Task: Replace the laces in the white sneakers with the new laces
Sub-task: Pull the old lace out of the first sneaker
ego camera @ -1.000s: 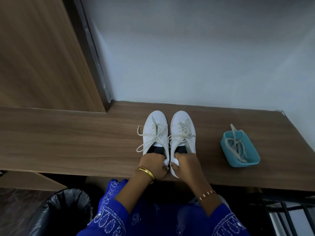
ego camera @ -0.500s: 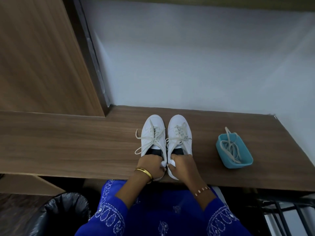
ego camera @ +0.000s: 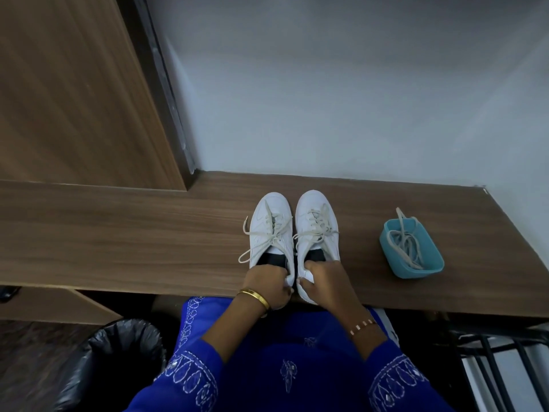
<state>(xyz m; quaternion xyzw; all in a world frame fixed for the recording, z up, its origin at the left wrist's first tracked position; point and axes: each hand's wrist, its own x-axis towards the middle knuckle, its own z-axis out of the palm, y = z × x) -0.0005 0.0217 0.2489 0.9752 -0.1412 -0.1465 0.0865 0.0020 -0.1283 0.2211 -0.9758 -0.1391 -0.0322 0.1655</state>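
At the bottom of the frame we see blue embroidered sleeves (ego camera: pixel 190 379) and, lower left, a bin (ego camera: pixel 118 361) lined in black. Just above, our left hand (ego camera: pixel 267 282), gold bangle on the wrist, has its fingers curled round the heel of the left sneaker (ego camera: pixel 271 230). Our right hand (ego camera: pixel 322 281) does the same on the right sneaker (ego camera: pixel 316 226), fingers clamped on the heel, thumb tucked at the inner edge.

What has changed over the last second? Very little on the desk (ego camera: pixel 133 242): both hands keep the same grip, the pair stays side by side, only our view has tipped up to show more wall (ego camera: pixel 326 84). So we judge the job barely begun; the shoes are being squared up, nothing unthreaded.

The sneakers sit centre frame, near the front edge of the desk, heels overhanging toward us. Each long axis runs bottom to top of the frame, toes pointing away at the wall, the two nearly parallel and almost touching. The old laces (ego camera: pixel 267 236) are still threaded, bows loose, ends trailing left.

Further right, well apart from the shoes, a teal tub (ego camera: pixel 427 269) holds the new laces (ego camera: pixel 405 248), one end hanging over its far rim. Upper left stands a wooden panel (ego camera: pixel 74 93).
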